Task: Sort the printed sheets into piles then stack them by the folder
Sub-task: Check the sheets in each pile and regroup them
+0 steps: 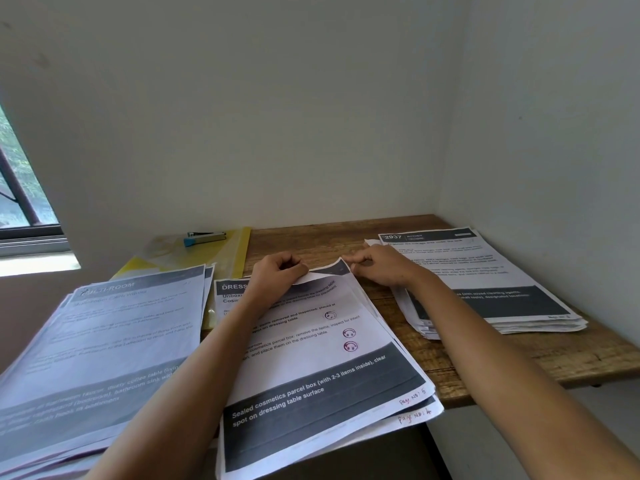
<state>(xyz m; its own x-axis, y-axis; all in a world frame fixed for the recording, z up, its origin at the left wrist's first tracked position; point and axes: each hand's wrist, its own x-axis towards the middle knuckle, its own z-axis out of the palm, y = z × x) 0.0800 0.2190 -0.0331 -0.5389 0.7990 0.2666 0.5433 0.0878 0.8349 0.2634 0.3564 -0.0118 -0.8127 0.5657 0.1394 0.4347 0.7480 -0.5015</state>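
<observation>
A: Fingers first. Left hand [277, 271]?

B: Curled, fingers [300, 268] pinching the far edge of the top sheet [322, 344] of the middle pile [420, 408]. That edge is lifted off the sheets below and bows upward.

A: Right hand [384, 266]?

B: Fingers pinched on the same sheet's far right corner, which is raised to a point. Both hands grasp the one sheet; both forearms reach in from the near edge.

A: Legible print on it?

B: Header begins "DRESS", footer band reads "Sealed cosmetics parcel box". Handwritten "Page No: 6" at its near right corner; the sheet under it shows "Page No: 4". The middle pile is fanned unevenly and overhangs the counter's [571, 358] near edge.

A: Other piles?

B: Left pile [114, 341], top sheet headed "MULTI-ROOM", near left, just beside the middle pile. Right pile [485, 282], top sheet marked "2937 KITCHEN", far right by the wall [540, 133], partly under the right forearm.

A: Folder?

B: Yellow translucent folder [221, 251] at far left of the counter, its near part covered by the left pile. A stapler [205, 237] with a blue end lies on it.

A: Surroundings?

B: Wooden counter in a wall corner; window [20, 195] at far left.
</observation>
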